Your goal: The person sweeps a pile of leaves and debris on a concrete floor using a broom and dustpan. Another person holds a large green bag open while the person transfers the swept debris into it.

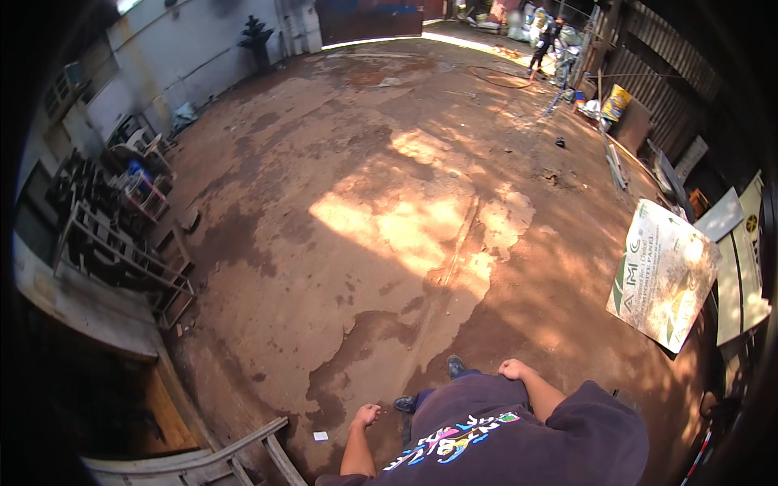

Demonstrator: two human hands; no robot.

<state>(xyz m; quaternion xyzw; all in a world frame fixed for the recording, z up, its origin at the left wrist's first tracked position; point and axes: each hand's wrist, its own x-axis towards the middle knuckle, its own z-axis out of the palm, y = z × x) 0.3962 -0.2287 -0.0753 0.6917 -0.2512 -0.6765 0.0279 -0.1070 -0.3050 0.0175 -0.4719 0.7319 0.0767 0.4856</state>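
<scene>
Dark shirt point(559, 433), pale frame point(251, 439) left, panel point(660, 271) right

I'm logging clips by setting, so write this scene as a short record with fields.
setting: outdoor yard, reddish-brown ground, partly sunlit
left hand: loosely curled, nothing visibly held; nearest a small white scrap on the ground
right hand: curled, nothing visibly held; near the dark shirt
lower left: pale frame
right side: white printed panel
far end: another person, upright
</scene>
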